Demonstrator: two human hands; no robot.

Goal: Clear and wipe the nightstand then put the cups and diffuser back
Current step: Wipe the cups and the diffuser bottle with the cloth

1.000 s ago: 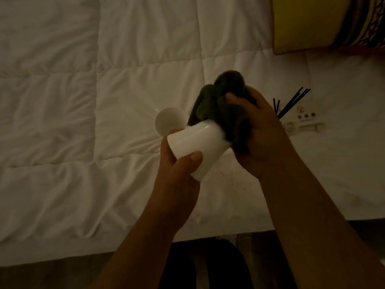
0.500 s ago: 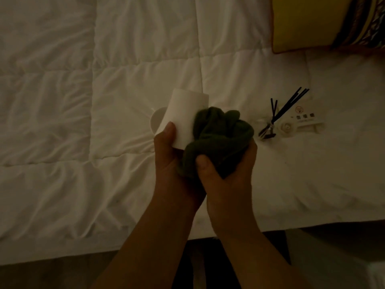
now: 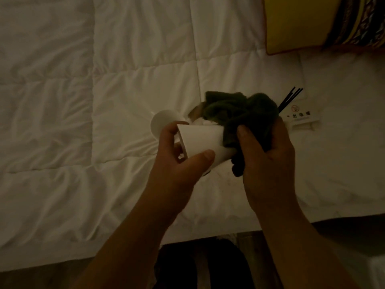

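A white cup (image 3: 203, 140) is held on its side above the white quilt (image 3: 83, 122), near the middle of the view. It is gripped by the left hand (image 3: 183, 161), whose thumb is pressed on the near wall and whose fingers are curled round the open rim, which is turned toward nine o'clock. The cup's other end is covered by a bunched dark green cloth (image 3: 241, 117), which is clutched by the right hand (image 3: 266, 159) with thumb and fingers closed on it. A second white cup (image 3: 161, 123) is seen on the quilt at ten o'clock from the held one, partly hidden behind it. The diffuser (image 3: 290, 98), with dark reeds, lies at two o'clock beside a small white card (image 3: 301, 119). A yellow pillow (image 3: 295, 24) is seen at the top right.
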